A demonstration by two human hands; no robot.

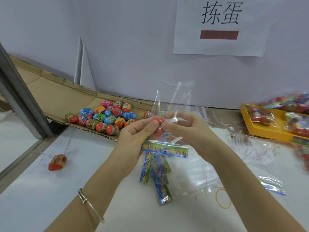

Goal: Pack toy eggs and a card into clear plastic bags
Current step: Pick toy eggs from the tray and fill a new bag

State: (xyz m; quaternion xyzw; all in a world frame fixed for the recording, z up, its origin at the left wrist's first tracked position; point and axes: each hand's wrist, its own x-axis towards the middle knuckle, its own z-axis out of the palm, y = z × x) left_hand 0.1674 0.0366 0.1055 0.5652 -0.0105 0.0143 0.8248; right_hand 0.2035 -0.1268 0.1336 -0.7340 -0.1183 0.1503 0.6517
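Head view, looking down over both forearms to a white bench (41, 190). Left hand (133, 136) raised above the bench, fingers curled, pinching a red egg (156, 119) at the fingertips. Right hand (187, 129) facing it, thumb and fingers curled, pinching the clear bag (168, 99) against the same egg from the other side. Bag upright between the hands, its upper end standing above them. Egg inside the film or only against it: cannot tell. Second egg (158, 132), also red, just below the first, partly hidden by the left fingers. Card (164, 149) lying crosswise under the hands, seemingly at the bag's bottom. Loose cards (155, 169) fanned on the bench below it, overlapping. Egg pile (103, 117), red and blue with many-coloured bands, on flattened cardboard (50, 92) at the back left, by the wall. Lone egg (57, 162) on the bench at left, well apart from the pile, under clear film. Empty bags (242, 148) strewn across the right of the bench. Yellow tray (264, 131) at the far right, holding filled bags (294, 118). Yellow rubber band (223, 198) on the bench near the right forearm. Thin bangle (90, 205) on the left wrist. Paper sign (220, 25) on the wall above.
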